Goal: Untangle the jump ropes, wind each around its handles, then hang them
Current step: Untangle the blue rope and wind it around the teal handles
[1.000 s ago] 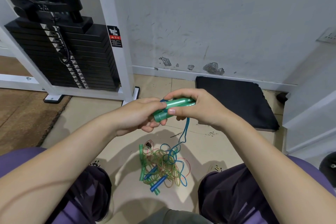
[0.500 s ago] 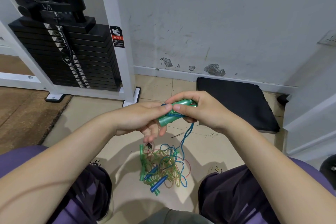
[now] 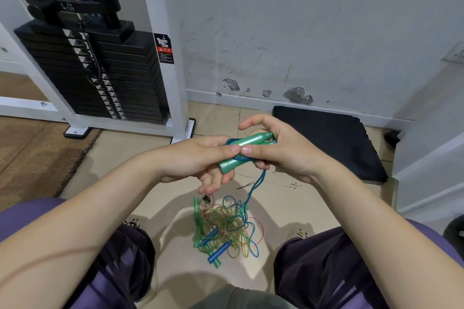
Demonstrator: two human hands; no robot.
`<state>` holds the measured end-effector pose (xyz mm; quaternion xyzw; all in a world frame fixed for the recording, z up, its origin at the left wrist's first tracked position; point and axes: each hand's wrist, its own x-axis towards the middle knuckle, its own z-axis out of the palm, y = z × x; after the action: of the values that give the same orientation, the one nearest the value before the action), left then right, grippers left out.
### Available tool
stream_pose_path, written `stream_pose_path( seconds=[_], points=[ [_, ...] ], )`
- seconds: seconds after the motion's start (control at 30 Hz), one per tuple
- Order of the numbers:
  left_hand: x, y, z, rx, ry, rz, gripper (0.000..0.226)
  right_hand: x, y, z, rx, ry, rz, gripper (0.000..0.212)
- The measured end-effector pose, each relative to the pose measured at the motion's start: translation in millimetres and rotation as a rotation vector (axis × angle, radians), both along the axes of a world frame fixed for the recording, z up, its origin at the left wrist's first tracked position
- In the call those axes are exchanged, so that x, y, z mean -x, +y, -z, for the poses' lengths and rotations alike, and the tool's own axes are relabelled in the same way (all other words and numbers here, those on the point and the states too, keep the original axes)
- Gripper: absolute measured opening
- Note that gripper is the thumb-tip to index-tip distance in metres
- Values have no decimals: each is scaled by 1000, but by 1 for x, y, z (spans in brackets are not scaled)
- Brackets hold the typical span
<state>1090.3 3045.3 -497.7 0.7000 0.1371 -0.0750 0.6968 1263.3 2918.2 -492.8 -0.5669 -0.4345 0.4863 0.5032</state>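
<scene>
Pair of glossy green cylindrical handles (image 3: 244, 152), held side by side above the tiled floor (image 3: 155, 158); thin blue cord (image 3: 256, 183) looped round them, trailing down. Right hand (image 3: 278, 148) grips the handles, thumb across them. Left hand (image 3: 200, 158): thumb tip pressing the handles, fingers loosely curled beneath. Tangled pile of translucent green, blue and red ropes (image 3: 226, 228) on the floor between the knees. Black mat (image 3: 334, 143) by the scuffed wall.

Gym corner: black weight stack (image 3: 100, 78) in white machine frame (image 3: 160, 40), dark floor mat (image 3: 334, 143), scuffed wall (image 3: 301, 27).
</scene>
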Motion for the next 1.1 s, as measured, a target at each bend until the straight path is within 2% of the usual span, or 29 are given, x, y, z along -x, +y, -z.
stream_pose_path(
  seconds=[0.07, 0.2, 0.33, 0.43, 0.53, 0.63, 0.83, 0.93, 1.03, 1.1],
  points=[
    [1, 1, -1, -6, 20, 43, 51, -1, -2, -1, 9, 6, -17, 35],
    [-1, 2, -2, 52, -74, 45, 49, -8, -1, -4, -32, 93, -7, 34],
    [-3, 1, -3, 131, -199, -79, 33, -13, 1, -3, -84, 99, -36, 56],
    [-8, 5, -6, 36, -238, -329, 38, -6, 3, 4, -35, -39, -27, 43],
    [-8, 10, -4, -238, -259, -505, 34, 10, 6, 11, 40, -261, -23, 18],
    [-9, 11, 0, -437, -250, -580, 27, 24, 7, 10, 39, -437, -9, 21],
    [-16, 15, 10, -612, -126, -609, 31, 31, 6, -5, -31, -772, 0, 29],
    [-18, 15, 14, -548, -70, -556, 27, 32, 1, -6, -48, -898, -31, 30],
    [-16, 13, 14, -443, -64, -492, 15, 30, -1, -7, -60, -892, -25, 28],
    [-15, 12, 14, -387, -84, -486, 20, 28, -2, -9, -66, -871, -13, 28]
  ],
)
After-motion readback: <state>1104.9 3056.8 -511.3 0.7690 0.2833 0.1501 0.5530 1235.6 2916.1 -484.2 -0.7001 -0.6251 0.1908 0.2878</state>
